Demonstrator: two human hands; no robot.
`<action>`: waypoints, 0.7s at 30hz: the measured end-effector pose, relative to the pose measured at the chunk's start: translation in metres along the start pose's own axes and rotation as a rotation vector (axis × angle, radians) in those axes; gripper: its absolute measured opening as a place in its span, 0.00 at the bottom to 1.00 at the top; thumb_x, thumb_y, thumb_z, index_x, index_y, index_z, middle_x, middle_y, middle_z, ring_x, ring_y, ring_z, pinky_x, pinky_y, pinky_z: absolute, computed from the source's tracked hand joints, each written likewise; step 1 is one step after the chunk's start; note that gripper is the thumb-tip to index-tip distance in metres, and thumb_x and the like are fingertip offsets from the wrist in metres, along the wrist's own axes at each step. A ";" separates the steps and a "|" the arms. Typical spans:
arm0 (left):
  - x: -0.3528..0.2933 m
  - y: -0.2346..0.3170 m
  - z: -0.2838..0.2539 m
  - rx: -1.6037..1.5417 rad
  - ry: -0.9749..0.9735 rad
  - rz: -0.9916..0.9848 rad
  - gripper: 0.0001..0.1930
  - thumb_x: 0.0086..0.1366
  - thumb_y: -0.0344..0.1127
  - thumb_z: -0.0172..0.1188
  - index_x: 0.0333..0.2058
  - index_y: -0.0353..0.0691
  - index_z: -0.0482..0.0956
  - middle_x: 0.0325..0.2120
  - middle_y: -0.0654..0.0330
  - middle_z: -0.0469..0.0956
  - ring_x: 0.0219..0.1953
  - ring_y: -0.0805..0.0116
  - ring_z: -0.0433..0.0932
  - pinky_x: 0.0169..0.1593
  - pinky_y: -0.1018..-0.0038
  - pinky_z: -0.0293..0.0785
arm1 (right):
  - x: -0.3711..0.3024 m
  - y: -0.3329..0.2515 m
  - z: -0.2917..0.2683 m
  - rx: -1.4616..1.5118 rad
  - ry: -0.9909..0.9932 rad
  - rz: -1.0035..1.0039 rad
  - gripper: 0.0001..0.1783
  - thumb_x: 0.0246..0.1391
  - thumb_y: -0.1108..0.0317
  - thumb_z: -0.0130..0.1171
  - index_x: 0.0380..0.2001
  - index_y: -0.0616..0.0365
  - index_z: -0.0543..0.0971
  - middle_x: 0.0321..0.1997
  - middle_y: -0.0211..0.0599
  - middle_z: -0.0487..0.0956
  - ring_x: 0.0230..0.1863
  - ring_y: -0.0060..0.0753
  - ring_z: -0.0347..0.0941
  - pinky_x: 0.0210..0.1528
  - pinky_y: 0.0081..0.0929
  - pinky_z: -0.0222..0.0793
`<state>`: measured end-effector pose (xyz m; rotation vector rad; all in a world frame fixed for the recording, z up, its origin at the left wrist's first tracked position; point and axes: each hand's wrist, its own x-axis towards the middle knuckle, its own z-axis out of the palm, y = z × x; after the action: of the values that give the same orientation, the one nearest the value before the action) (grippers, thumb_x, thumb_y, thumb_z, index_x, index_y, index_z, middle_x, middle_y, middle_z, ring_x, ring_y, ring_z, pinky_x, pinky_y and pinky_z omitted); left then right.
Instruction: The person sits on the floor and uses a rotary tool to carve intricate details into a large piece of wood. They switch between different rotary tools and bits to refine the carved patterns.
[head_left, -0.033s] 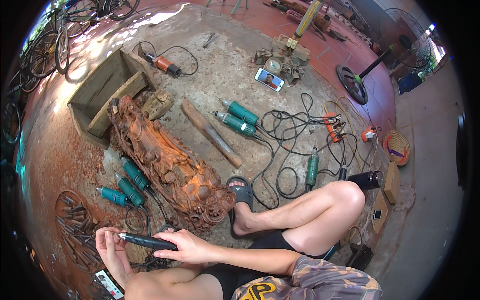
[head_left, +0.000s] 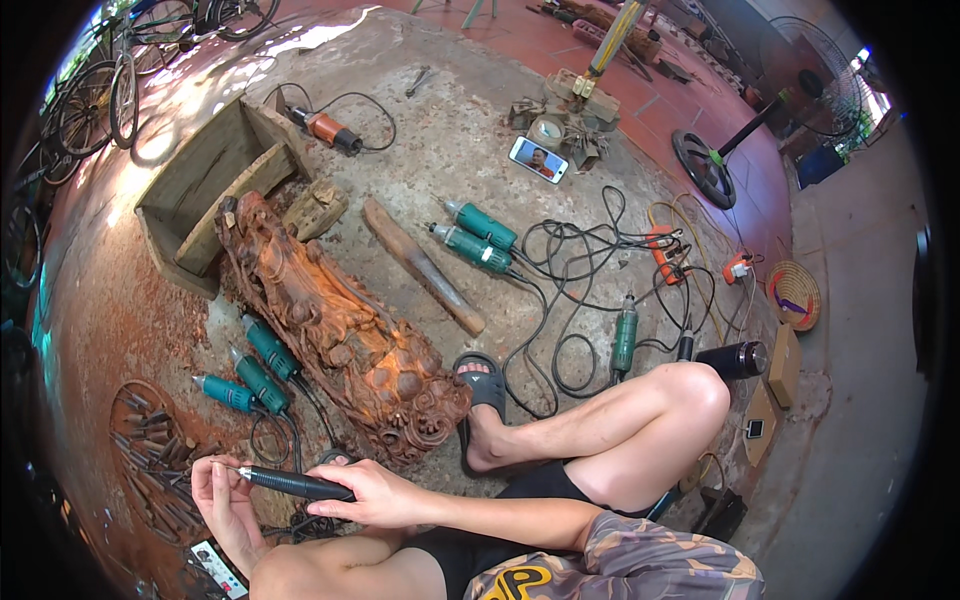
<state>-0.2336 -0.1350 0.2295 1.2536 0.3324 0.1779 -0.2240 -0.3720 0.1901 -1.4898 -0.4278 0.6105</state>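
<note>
A black pen-shaped rotary tool handpiece with a silver nose lies across my lap side, pointing left. My right hand is wrapped round its rear end. At its nose, my left hand has thumb and fingertips pinched on the thin bit. Beyond both hands lies a carved reddish-brown wooden figure, apart from them, its near end beside my sandalled foot. Several green die grinders rest left of the carving, with cords running toward me.
A wooden trough stands beyond the carving, near a wooden stick. More green grinders, tangled cords and a phone lie ahead. A basket of chisels sits left. A fan stands far right.
</note>
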 end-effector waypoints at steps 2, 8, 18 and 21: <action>0.000 0.000 -0.002 0.047 -0.026 -0.007 0.08 0.74 0.35 0.62 0.45 0.38 0.75 0.39 0.59 0.79 0.40 0.70 0.83 0.44 0.73 0.82 | 0.000 -0.001 -0.001 0.020 0.041 -0.070 0.25 0.64 0.52 0.67 0.53 0.60 0.78 0.27 0.49 0.77 0.25 0.48 0.74 0.30 0.39 0.69; -0.001 0.000 0.005 0.075 -0.002 -0.067 0.11 0.72 0.35 0.65 0.45 0.37 0.76 0.39 0.59 0.79 0.41 0.69 0.82 0.45 0.74 0.81 | -0.002 -0.005 -0.003 0.067 -0.005 -0.022 0.25 0.65 0.52 0.66 0.55 0.58 0.78 0.28 0.48 0.74 0.26 0.44 0.73 0.32 0.38 0.69; -0.004 -0.013 0.026 0.029 -0.215 -0.189 0.21 0.67 0.40 0.72 0.49 0.31 0.76 0.41 0.51 0.84 0.46 0.58 0.85 0.55 0.64 0.80 | -0.001 -0.002 0.005 0.079 0.056 0.006 0.25 0.67 0.51 0.64 0.53 0.61 0.76 0.30 0.49 0.75 0.30 0.45 0.73 0.35 0.38 0.70; -0.002 -0.016 0.026 -0.057 -0.264 -0.185 0.22 0.68 0.40 0.71 0.51 0.32 0.75 0.43 0.50 0.84 0.49 0.56 0.84 0.57 0.61 0.80 | 0.000 0.005 0.006 0.044 0.044 0.016 0.24 0.67 0.51 0.64 0.51 0.62 0.76 0.31 0.48 0.75 0.29 0.45 0.73 0.35 0.39 0.70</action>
<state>-0.2273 -0.1639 0.2216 1.1663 0.2115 -0.1348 -0.2281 -0.3671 0.1857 -1.4628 -0.3666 0.5952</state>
